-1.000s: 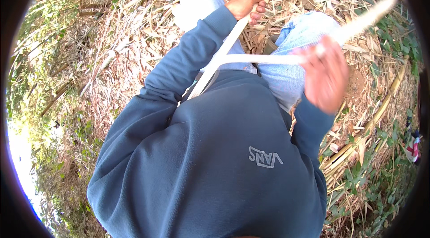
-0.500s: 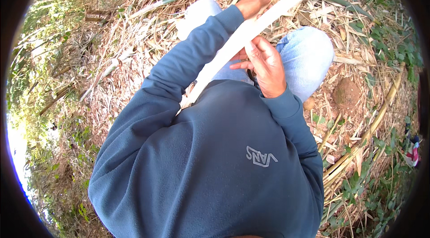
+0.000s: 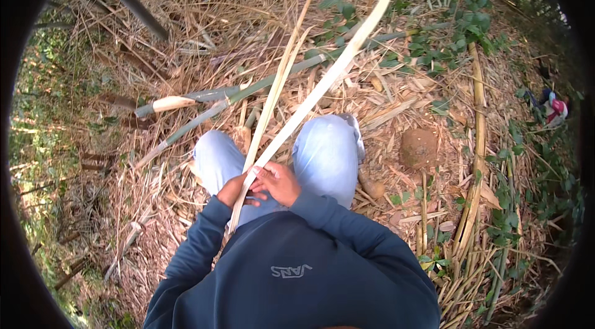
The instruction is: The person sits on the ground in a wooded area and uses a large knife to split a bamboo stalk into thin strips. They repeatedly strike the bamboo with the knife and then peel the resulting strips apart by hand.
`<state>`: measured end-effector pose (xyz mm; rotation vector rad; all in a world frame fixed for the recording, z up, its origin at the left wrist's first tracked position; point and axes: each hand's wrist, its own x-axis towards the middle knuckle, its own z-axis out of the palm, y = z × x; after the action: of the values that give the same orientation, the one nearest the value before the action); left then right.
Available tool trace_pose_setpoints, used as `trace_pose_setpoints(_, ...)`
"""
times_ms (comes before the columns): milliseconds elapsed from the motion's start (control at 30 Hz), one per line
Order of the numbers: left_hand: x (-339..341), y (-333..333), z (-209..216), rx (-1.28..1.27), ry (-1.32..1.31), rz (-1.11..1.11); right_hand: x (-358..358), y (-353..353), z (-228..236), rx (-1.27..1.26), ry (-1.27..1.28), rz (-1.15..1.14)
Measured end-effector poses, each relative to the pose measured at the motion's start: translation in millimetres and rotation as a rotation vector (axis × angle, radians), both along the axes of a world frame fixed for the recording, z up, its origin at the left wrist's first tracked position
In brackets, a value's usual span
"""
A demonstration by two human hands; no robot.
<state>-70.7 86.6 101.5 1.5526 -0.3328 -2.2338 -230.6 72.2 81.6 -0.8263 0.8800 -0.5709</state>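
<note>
I sit on dry straw, knees in light blue jeans [image 3: 325, 152]. Both hands meet at my lap on pale bamboo strips. My left hand [image 3: 234, 191] is closed around the lower part of the strips. My right hand [image 3: 279, 181] grips a long flat bamboo strip [image 3: 334, 75] that runs up and to the right, its tip curving near the top of the view. A thinner split strip [image 3: 279, 84] branches from the same hold and points upward. My dark blue sweatshirt sleeves reach the wrists.
Green bamboo poles [image 3: 248, 90] with a cut pale end lie across the ground beyond my knees. A brown rounded stone [image 3: 419, 148] sits to the right. Yellow bamboo stalks [image 3: 477, 143] stand along the right. A blade-like dark tool [image 3: 133, 4] lies upper left. Leafy plants edge the litter.
The view has tilted down from my back to my lap. My hands have come together low at my lap, and the strip now points up and right.
</note>
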Motion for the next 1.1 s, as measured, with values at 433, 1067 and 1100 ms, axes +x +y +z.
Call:
trace_pose_setpoints(433, -28, 40, -60, -0.246, 0.071, 0.038, -31, 43, -4, 0.028, -0.032, -0.16)
trace_pose_setpoints(1067, 21, -12, -54, -0.388, -0.492, -0.157, -298, 11, 194, -0.727, 0.036, -1.359)
trace_pose_setpoints(1100, 26, -21, -52, -0.397, -0.476, -0.173, -337, 26, 174, -0.639, 0.038, -1.363)
